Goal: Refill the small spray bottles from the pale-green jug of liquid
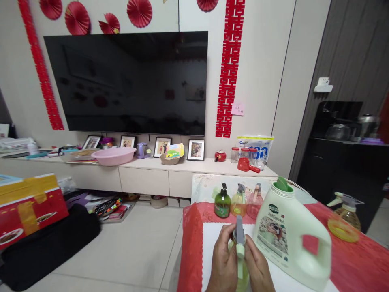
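Note:
A spray bottle (240,243) with a grey and pale green trigger head stands between my hands above the white sheet. My left hand (224,259) is closed round the left of its neck. From the right, my right hand (257,263) grips the same neck, thumb near the trigger. Just right of my hands stands a big pale green jug (291,239) with an open mouth and a green piece in it. Behind the bottle, a green pump bottle (223,203), a yellow spray bottle (238,202) and a pink spray bottle (254,204) are in a row.
Another spray bottle (346,219) stands on the red tablecloth (192,243) at the right. Beyond are a long white cabinet (146,178) with a pink basin (114,156) and picture frames, and a wall television (130,85). A red and yellow box (30,207) is at left.

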The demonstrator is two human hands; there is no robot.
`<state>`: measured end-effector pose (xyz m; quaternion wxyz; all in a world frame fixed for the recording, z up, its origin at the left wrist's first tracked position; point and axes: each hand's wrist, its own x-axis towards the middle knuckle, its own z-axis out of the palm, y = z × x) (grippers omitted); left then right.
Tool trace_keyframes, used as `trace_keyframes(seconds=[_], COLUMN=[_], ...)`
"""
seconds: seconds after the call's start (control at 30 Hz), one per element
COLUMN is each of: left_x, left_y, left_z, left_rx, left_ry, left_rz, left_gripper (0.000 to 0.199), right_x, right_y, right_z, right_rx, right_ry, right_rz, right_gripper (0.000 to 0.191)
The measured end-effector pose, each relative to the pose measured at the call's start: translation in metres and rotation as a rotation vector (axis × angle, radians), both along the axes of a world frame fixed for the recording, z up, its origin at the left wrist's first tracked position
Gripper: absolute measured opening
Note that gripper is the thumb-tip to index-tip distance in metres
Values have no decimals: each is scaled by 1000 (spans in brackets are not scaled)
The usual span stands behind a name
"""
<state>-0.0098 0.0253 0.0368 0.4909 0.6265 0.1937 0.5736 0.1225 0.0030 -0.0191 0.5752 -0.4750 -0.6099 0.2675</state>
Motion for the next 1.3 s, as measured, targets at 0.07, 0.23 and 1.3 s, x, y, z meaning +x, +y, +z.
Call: trace_keyframes(seconds=[0.07, 0.23, 1.3], left_x=[0, -3, -1], left_y=[2, 7, 1], left_z=[-4, -13, -22], left_rx=[11, 79, 69], left_ry=[8, 57, 161], left_rz=[23, 10, 127], left_gripper=[39, 36, 51], right_x=[1, 1, -28], right_y=[1, 2, -10], right_z=[-4, -5, -5], right_rx=[7, 15, -28], right_ry=[11, 41, 370], right_rz=[31, 75, 29], right_gripper=[55, 54, 63])
